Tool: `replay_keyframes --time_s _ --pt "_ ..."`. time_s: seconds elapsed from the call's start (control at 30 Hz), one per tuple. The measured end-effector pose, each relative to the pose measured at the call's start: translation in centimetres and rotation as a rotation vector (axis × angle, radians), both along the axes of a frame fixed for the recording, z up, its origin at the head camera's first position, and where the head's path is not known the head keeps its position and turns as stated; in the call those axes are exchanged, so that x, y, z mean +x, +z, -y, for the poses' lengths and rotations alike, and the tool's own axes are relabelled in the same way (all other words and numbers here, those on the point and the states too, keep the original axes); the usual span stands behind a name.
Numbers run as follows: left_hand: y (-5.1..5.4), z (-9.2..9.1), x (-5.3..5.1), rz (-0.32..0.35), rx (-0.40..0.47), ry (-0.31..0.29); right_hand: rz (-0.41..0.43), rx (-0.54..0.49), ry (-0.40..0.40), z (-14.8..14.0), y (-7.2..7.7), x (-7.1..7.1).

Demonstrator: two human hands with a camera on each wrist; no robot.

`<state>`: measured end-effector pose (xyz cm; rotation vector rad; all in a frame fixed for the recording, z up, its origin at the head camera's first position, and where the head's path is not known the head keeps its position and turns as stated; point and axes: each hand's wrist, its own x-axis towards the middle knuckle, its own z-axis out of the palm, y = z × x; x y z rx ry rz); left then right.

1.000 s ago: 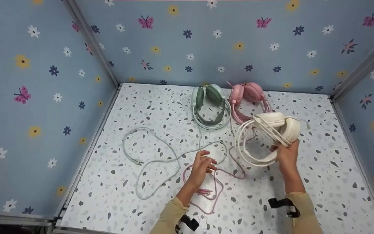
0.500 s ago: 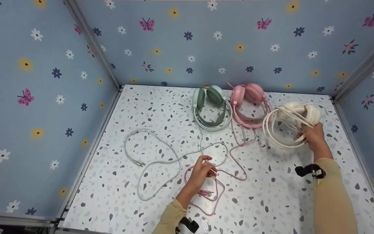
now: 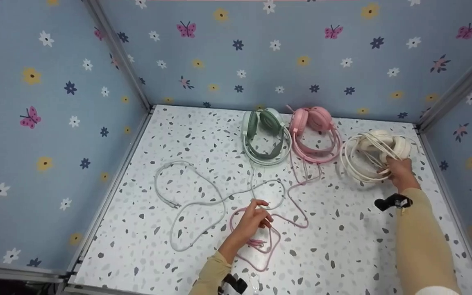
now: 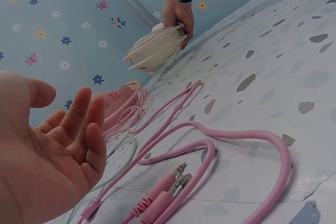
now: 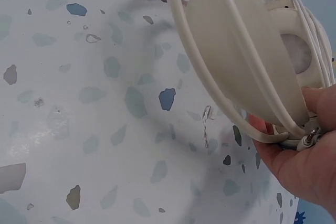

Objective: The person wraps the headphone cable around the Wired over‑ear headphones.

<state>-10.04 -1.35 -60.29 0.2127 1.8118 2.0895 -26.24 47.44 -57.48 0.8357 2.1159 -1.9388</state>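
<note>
At the table's right side my right hand [image 3: 401,172] grips a pair of white headphones [image 3: 402,146] by the ear-cup end, its white cable wound round it. In the right wrist view, a metal plug tip [image 5: 314,132] shows between the headphones and the thumb. My left hand [image 3: 252,223] hovers with loosely bent fingers over the pink cable [image 3: 276,250], holding nothing. Two pink plugs [image 4: 165,192] lie beside it in the left wrist view. Pink headphones [image 3: 300,121] and light green headphones [image 3: 247,123] lie side by side at the back.
A pale green cable [image 3: 203,203] loops across the table's left and middle. Flower-printed walls [image 3: 277,53] close the back and both sides of the speckled table [image 3: 342,254]. The pink cable runs from its headphones toward the front.
My right hand has carried the white headphones rightward and away from in front of the pink pair, then slightly lower. The left hand has barely moved.
</note>
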Motion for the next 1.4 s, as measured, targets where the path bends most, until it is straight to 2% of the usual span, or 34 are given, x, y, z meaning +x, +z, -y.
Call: replay_keyframes --time_s 0.13,0.27,0.47,0.53,0.63,0.87,1.03,1.2,1.33,1.4 --pt "1.3 0.2 0.5 0.003 -0.003 -0.005 0.058 0.03 -0.042 -0.7 -0.6 -0.1" --pt "1.3 0.1 0.7 0.01 -0.007 0.006 0.119 0.052 -0.074 -1.0 -1.1 0.3" --pt "1.2 0.0 0.9 -0.004 -0.011 -0.004 0.159 0.325 -0.038 -0.6 -1.7 1.4" --pt "1.2 0.0 1.0 -0.006 -0.012 -0.006 0.169 0.345 -0.042 -0.5 -1.7 1.6" --pt "1.1 0.0 1.1 0.003 -0.018 -0.009 0.166 0.319 -0.05 -0.3 -1.8 1.7" --pt "-1.9 -0.2 0.5 0.021 -0.019 -0.011 0.124 0.359 -0.014 -0.4 -2.3 1.9" --pt "-2.3 -0.1 0.6 0.034 -0.013 0.008 0.095 0.429 0.048 -0.7 -2.5 2.3" --pt "-2.4 0.0 0.7 0.047 -0.019 0.02 0.044 0.471 0.105 -0.6 -1.8 3.0" --pt "-2.2 0.2 0.6 0.048 -0.029 0.029 0.019 0.509 0.113 0.1 -0.2 3.9" --pt "-1.6 0.4 0.7 0.041 -0.035 0.029 -0.01 0.521 0.092 0.9 0.9 4.6"
